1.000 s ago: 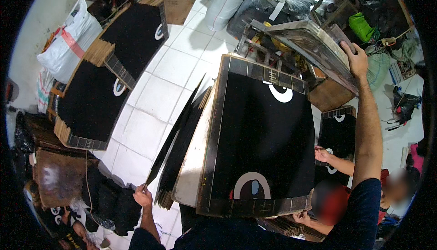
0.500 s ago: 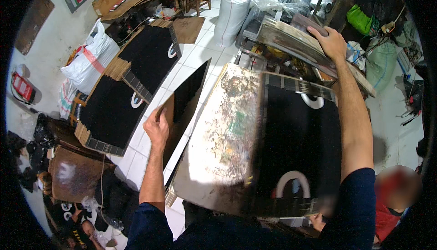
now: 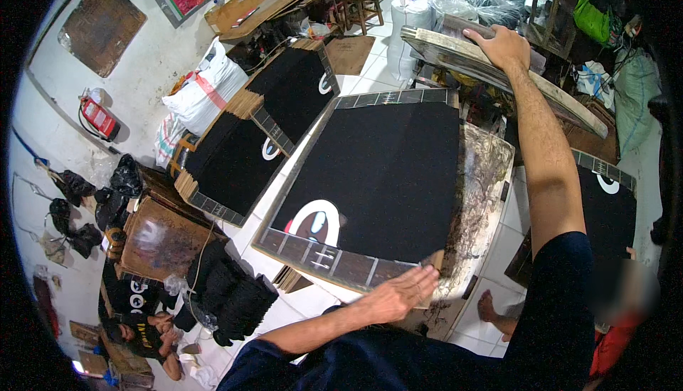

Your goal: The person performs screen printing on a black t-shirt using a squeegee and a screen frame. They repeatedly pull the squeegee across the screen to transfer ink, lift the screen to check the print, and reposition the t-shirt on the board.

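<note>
A flat board covered in black fabric (image 3: 384, 163) lies on the worn, stained worktable (image 3: 487, 192) before me. Its taped edges bear marked lines, and a white-ringed printed eye (image 3: 315, 222) shows near its front left corner. My left hand (image 3: 398, 295) rests on the board's near right corner, fingers stretched out and close together. Up and to the right, my right hand (image 3: 504, 48) is closed over the upper part of a wooden frame (image 3: 491, 67), which is tilted up above the table's far side. What lies under my right palm is hidden.
Stacked black boards (image 3: 235, 156) stand at the left. Another black board (image 3: 605, 206) is at the right beside a person in red (image 3: 615, 341). A person (image 3: 146, 334) sits low at the left. White sacks (image 3: 210, 88) and a wooden stool (image 3: 361, 8) stand farther back.
The black board my left hand held on edge at the left now lies flat on the table. The board at the table's right has moved off to the right. My right hand keeps the frame raised.
</note>
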A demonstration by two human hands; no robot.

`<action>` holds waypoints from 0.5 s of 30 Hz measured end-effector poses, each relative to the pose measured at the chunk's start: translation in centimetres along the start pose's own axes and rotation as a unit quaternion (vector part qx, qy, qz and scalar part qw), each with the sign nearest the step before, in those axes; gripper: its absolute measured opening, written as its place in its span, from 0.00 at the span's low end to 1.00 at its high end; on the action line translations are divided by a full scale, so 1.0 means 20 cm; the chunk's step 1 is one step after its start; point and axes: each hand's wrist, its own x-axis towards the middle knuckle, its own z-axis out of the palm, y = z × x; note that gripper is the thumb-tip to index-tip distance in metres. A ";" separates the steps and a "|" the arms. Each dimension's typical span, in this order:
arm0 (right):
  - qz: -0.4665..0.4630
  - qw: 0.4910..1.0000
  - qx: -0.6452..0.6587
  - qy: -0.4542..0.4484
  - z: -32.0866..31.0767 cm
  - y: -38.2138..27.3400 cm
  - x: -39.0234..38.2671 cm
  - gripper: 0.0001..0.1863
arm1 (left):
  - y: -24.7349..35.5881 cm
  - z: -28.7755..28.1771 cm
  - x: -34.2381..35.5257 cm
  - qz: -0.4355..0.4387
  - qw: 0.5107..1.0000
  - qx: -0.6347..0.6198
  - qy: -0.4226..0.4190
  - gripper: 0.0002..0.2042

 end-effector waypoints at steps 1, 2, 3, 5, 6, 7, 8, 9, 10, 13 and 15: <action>0.002 1.000 -0.003 -0.004 0.00 0.00 -0.01 0.54 | 0.02 0.12 -0.01 0.004 1.000 0.000 -0.003 0.45; 0.003 1.000 -0.003 0.003 0.01 0.00 -0.01 0.54 | 0.02 0.24 -0.02 0.012 1.000 0.010 0.000 0.44; 0.004 1.000 -0.004 0.009 0.01 0.00 -0.02 0.54 | 0.02 0.34 -0.04 0.017 1.000 0.019 0.005 0.43; 0.002 1.000 -0.005 0.012 0.02 0.00 -0.02 0.54 | 0.01 0.49 -0.06 0.025 0.998 0.062 0.011 0.41; 0.000 1.000 -0.005 0.012 0.03 0.00 -0.02 0.54 | -0.01 0.54 -0.08 0.044 0.993 0.099 0.050 0.40; 0.000 1.000 -0.004 0.012 0.03 0.00 -0.02 0.55 | -0.06 0.55 -0.10 0.046 0.991 0.123 -0.023 0.39; 0.000 0.999 -0.027 0.030 0.04 0.00 -0.02 0.54 | -0.12 0.55 -0.14 0.064 0.983 0.160 -0.063 0.38; -0.002 0.999 -0.028 0.036 0.05 0.00 -0.02 0.55 | -0.20 0.52 -0.20 0.079 0.968 0.189 -0.145 0.38; -0.002 0.999 -0.030 0.038 0.05 0.00 -0.02 0.55 | -0.29 0.47 -0.27 -0.037 0.995 0.074 -0.060 0.38; -0.002 0.998 -0.034 0.045 0.06 0.00 -0.02 0.56 | -0.74 0.22 -0.60 -0.414 0.897 -0.124 0.095 0.36; 0.000 0.998 -0.039 0.046 0.07 0.01 -0.03 0.55 | -1.04 0.02 -0.93 -0.441 0.829 0.262 0.223 0.38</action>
